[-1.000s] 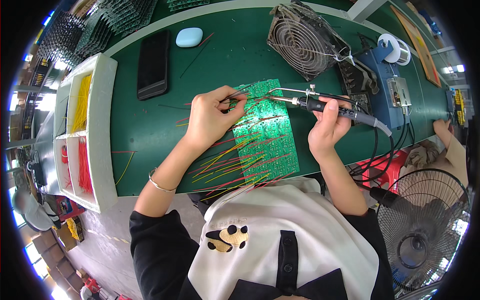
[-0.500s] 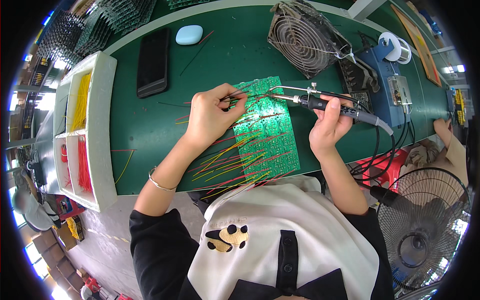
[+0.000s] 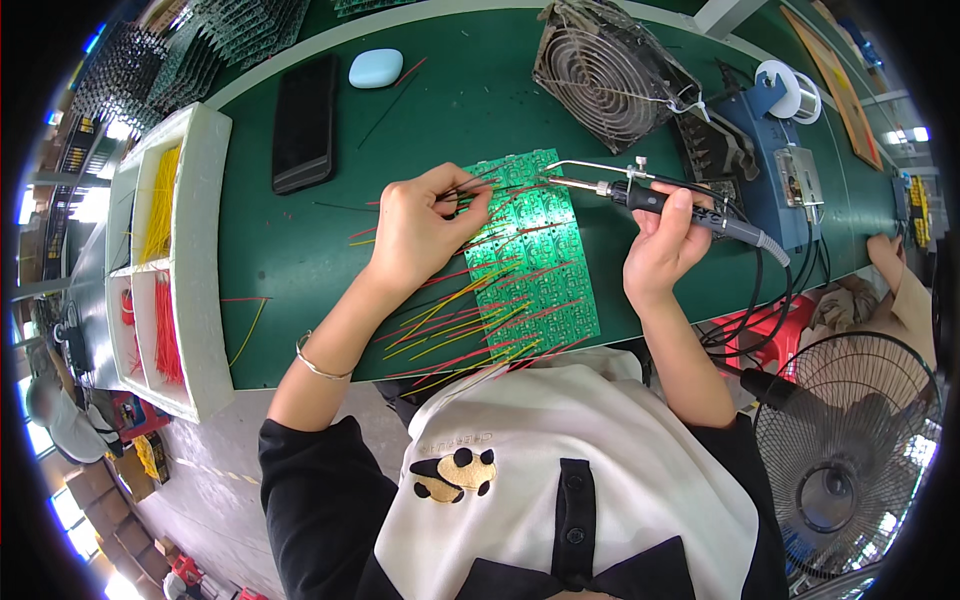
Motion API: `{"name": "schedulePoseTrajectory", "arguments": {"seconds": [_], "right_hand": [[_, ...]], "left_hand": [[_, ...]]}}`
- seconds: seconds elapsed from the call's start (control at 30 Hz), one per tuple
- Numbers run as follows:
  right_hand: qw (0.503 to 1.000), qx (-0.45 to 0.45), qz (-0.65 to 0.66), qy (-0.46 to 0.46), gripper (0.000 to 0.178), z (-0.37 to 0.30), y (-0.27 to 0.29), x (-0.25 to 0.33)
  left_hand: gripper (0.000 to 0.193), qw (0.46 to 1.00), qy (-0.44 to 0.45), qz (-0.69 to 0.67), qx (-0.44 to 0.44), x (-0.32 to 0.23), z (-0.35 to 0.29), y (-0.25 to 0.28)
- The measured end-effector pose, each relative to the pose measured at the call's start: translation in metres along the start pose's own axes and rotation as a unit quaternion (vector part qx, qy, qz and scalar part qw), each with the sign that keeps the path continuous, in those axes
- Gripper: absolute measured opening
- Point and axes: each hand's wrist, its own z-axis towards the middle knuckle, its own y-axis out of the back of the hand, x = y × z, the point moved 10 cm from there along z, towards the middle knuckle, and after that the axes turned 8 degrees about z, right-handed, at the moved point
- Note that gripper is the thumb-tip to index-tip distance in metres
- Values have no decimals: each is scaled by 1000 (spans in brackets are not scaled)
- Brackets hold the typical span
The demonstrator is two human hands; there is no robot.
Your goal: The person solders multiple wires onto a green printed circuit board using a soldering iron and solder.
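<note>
a thin dark wire (image 3: 462, 188) is pinched between the joined thumb and fingertips of the left hand (image 3: 425, 230), over the upper left edge of a green circuit board (image 3: 550, 265). a soldering iron (image 3: 640, 198) is clasped by its black handle in the curled fingers of the right hand (image 3: 665, 245); its metal tip is aimed at the board's upper part, and whether contact is made cannot be told. small pale markings are borne on the handle, too small to be read. the board is laid at the centre of the frame, brightly lit, patterned with repeated traces, its left side crossed by red, yellow and dark wires (image 3: 458, 298). pale lettering is stitched above a panda emblem (image 3: 460, 474) on the white shirt (image 3: 660, 480), lower centre.
</note>
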Motion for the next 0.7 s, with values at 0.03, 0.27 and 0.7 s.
{"name": "schedulePoseTrajectory", "arguments": {"seconds": [0.03, 0.27, 0.7], "right_hand": [[1000, -15, -5, 0, 22, 1, 6, -1], [998, -50, 41, 18, 23, 2, 18, 11], [998, -13, 68, 6, 22, 5, 13, 11]], "left_hand": [[7, 1000, -2, 0, -1, 0, 0, 0], [7, 999, -31, 33, 11, -15, 3, 2], [11, 997, -29, -63, -42, -26, 23, 30]]}}
